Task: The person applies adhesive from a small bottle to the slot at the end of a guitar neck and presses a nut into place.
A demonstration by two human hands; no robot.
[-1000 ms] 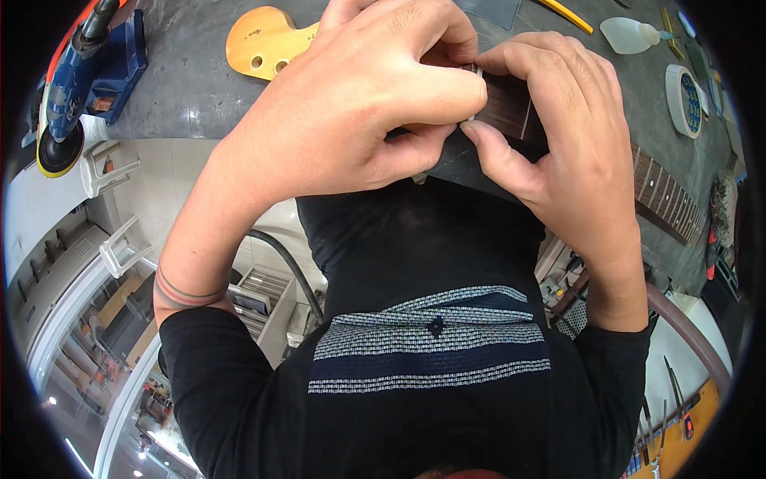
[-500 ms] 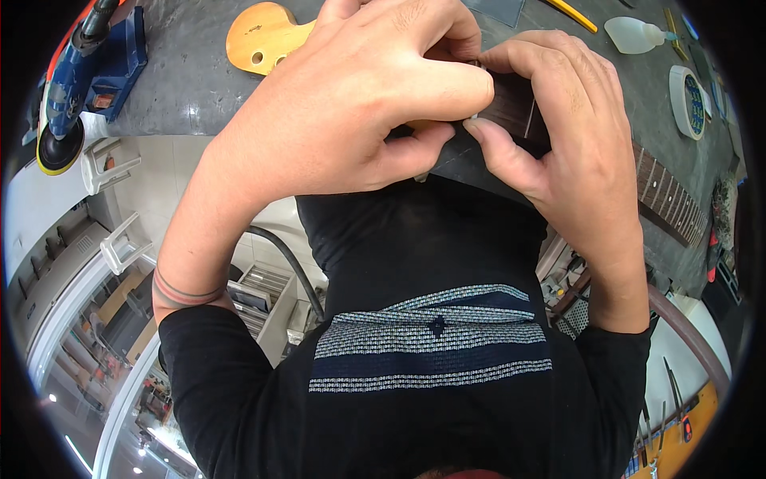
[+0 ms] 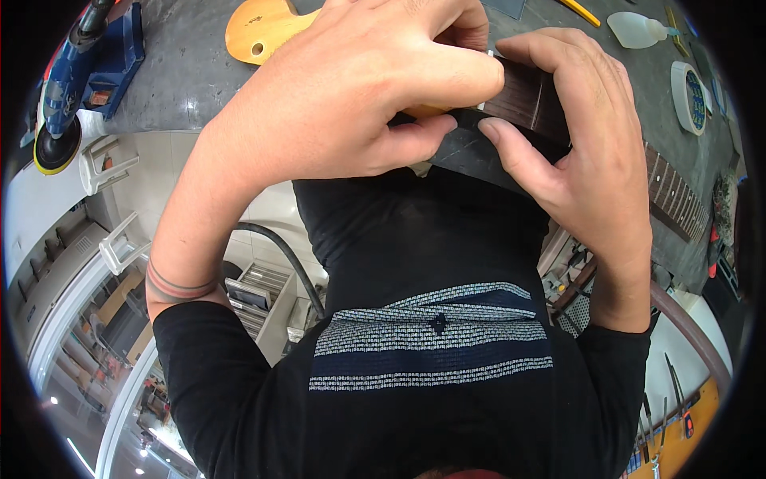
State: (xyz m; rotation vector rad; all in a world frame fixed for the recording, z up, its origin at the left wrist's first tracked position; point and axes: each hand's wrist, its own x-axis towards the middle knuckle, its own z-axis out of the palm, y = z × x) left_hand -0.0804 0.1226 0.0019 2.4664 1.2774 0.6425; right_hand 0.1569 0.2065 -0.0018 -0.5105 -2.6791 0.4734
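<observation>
My left hand [image 3: 375, 88] has its fingers curled over a small white strip [image 3: 483, 102] across the end of a dark wooden guitar fretboard [image 3: 515, 104]. The strip is mostly hidden by those fingers. A pale wooden headstock [image 3: 244, 36] shows beyond them at the upper left. My right hand [image 3: 586, 152] arches over the fretboard just right of the strip, its index finger at the far edge and its thumb apart near the close edge. The fretted neck [image 3: 674, 191] continues toward the right beyond that hand.
The dark worktop [image 3: 179, 64] carries a blue power polisher [image 3: 64, 96] at left, a squeeze bottle [image 3: 630, 30], a yellow rod [image 3: 582, 12] and a white oval container [image 3: 688, 96] at right. Below are white stools [image 3: 120, 247], a drawer unit [image 3: 259, 283] and a hose [image 3: 287, 251].
Both hands have moved slightly away from my body. My right thumb and index finger have shifted rightward, away from the white strip, exposing more of the fretboard between the hands.
</observation>
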